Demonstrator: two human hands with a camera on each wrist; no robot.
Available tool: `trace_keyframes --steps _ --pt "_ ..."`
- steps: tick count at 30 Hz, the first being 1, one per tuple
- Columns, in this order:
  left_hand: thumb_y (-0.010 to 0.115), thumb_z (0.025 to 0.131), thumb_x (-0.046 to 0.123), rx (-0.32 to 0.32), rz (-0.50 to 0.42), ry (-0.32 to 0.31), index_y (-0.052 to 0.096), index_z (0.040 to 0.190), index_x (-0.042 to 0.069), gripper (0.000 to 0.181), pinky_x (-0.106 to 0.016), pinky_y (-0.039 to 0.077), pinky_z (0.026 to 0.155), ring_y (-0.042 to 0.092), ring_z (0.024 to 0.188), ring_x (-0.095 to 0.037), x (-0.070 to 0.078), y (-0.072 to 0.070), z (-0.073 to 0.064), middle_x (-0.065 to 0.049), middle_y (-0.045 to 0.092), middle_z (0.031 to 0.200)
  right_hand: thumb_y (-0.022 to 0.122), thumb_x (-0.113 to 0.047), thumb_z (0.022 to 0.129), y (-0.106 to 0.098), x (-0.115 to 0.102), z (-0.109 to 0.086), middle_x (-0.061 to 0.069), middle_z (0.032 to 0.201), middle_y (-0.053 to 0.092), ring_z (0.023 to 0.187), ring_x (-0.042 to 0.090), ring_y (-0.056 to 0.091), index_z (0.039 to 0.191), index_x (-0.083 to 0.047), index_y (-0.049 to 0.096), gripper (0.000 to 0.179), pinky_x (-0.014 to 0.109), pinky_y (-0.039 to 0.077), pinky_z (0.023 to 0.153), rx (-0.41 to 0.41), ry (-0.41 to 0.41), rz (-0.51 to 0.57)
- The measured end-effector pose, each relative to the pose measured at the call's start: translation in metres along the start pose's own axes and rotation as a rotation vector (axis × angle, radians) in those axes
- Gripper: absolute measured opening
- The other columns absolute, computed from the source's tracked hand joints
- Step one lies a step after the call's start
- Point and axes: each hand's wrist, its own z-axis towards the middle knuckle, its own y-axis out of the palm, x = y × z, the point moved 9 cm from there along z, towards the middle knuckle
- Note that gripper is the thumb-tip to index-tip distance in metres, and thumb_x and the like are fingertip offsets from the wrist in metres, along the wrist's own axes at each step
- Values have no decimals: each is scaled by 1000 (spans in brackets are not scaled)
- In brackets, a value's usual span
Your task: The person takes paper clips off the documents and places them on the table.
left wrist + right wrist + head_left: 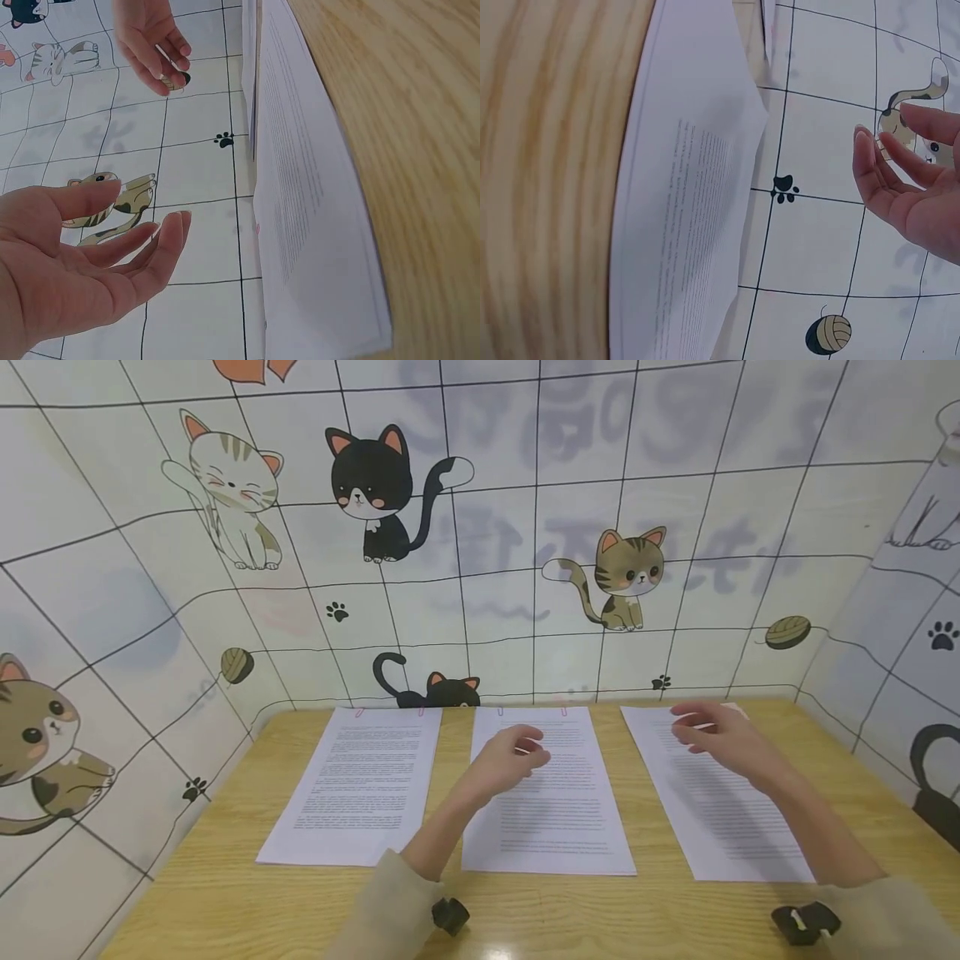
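Note:
Three stacks of printed paper lie in a row on the table. Above the middle paper stack point(555, 810) hovers my left hand point(508, 762), its fingers loosely bent around nothing. My right hand point(723, 739) hangs over the upper part of the right paper stack point(738, 835), relaxed and holding nothing. Two small paper clips, one of them a red paper clip point(564, 712), sit on the middle stack's top edge. On the left paper stack point(360, 785), pinkish clips point(422, 712) grip the top edge; neither hand is near it. The right wrist view shows a gap between thumb and fingers.
The wooden table point(555, 914) runs back to a white wall point(495, 627) with grid lines and cartoon cats. Similar side walls close it in at left and right. Each wrist carries a dark strap-on device, such as the left wrist device point(450, 916).

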Motion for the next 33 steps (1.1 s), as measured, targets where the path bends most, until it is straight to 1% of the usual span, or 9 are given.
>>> trace_keyframes --steps 5,8,12,17,21,23,28,30,33 --pt "65 98 17 30 -4 -8 58 133 1 39 -36 56 86 64 104 -26 -12 -21 -8 -12 64 120 58 -24 104 12 -7 3 29 128 58 107 40 64 140 7 46 49 40 56 85 -24 7 22" --pt "65 98 17 49 -10 -33 57 133 1 40 -38 55 88 64 106 -29 -21 -32 -9 -14 63 122 58 -25 104 21 -9 5 29 127 58 107 40 64 139 6 46 49 47 55 88 -44 18 34" --pt "65 97 16 65 -25 -66 55 133 -1 41 -40 55 90 63 107 -32 -33 -44 -10 -17 62 123 58 -20 104 34 -10 9 29 125 59 106 40 65 138 8 46 46 52 54 90 -79 32 63" --pt "65 97 17 73 -39 -110 53 135 -3 45 -45 51 96 62 111 -35 -51 -57 -12 -19 61 126 60 -20 102 48 -11 13 31 125 59 102 38 67 138 10 46 48 53 53 91 -129 64 77" --pt "65 97 19 93 -12 -156 52 137 -3 47 -47 48 99 60 116 -32 -63 -67 -14 -19 59 130 60 -20 102 57 -12 15 31 126 59 101 37 67 136 11 47 48 51 53 91 -154 68 88" --pt "65 97 18 98 -10 -167 51 138 -5 48 -48 47 100 60 116 -33 -67 -70 -13 -20 59 131 59 -18 101 61 -12 16 31 125 59 101 37 67 136 13 47 48 49 54 91 -169 72 103" --pt "64 97 16 82 -37 -199 51 136 -8 48 -49 47 100 63 112 -37 -75 -75 -12 -22 60 127 59 -13 98 70 -12 17 29 121 63 98 33 67 135 17 45 50 45 53 89 -211 87 129" --pt "65 96 15 79 -57 -222 51 135 -8 47 -48 47 100 63 110 -35 -79 -76 -11 -21 62 122 59 -12 94 73 -11 19 27 118 64 95 30 66 134 19 46 51 44 53 88 -224 92 128" --pt "65 96 15 79 -91 -260 51 135 -7 47 -44 47 97 62 97 -29 -86 -78 -9 -19 63 112 59 -9 90 79 -10 21 25 116 65 91 26 65 133 19 47 53 43 52 88 -241 113 121"
